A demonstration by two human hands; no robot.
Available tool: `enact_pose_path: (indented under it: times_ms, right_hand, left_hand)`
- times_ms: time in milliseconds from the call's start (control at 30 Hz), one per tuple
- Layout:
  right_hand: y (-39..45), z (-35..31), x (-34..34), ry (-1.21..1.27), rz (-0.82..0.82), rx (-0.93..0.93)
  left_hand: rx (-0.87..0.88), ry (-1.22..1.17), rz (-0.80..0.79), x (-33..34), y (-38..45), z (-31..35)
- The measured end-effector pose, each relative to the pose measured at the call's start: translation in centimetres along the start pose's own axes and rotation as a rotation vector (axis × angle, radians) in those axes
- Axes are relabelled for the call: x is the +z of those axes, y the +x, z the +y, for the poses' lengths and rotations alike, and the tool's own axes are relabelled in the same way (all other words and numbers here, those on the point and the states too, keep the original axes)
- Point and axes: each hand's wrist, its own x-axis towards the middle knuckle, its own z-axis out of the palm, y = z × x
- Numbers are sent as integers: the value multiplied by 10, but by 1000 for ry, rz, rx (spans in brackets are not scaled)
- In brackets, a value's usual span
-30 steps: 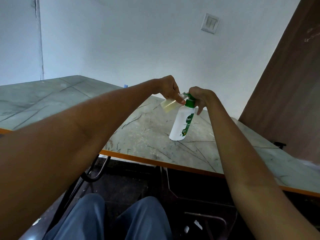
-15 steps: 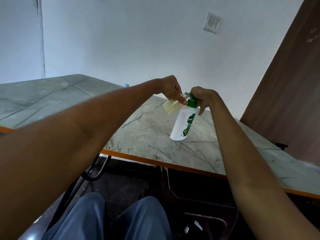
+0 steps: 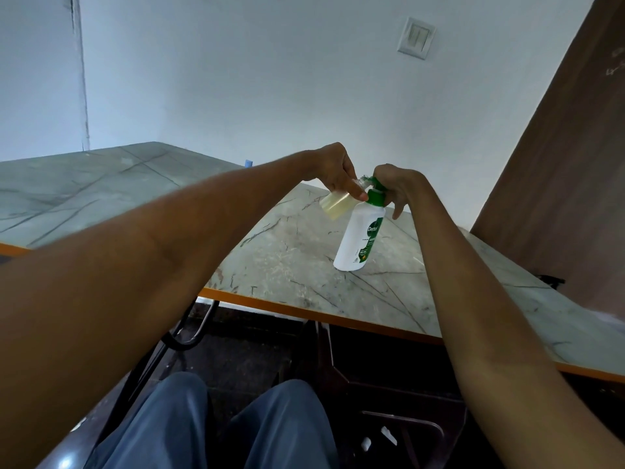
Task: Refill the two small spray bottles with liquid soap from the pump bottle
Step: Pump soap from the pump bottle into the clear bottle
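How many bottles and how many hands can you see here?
Pump bottle: 1
Small spray bottle, held in the left hand: 1
Hands: 2, left hand and right hand
Total: 4

- "Dettol" in white letters, running up the green label of the white pump bottle (image 3: 359, 237).
- Smaller print lower on the same label, too small to read.
- No other legible text anywhere.

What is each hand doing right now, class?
Left hand: holds the small spray bottle, tilted at the pump spout.
Right hand: curled over the pump bottle's green pump head.
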Motion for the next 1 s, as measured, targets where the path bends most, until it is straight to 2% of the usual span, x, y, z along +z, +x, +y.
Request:
enact_pose_path:
  times_ms: [533,767,1000]
  right_hand:
    - [-2,4,-1,70,-35,3]
    - [4,0,-13,119,-65,-57]
    - [4,8,-26,277,-108,-77]
  left_hand:
    - [-25,17,13,1,-7,8]
    - [-22,-27,75,2,-11,9]
    - [-48,-67,74,10,-15,-1]
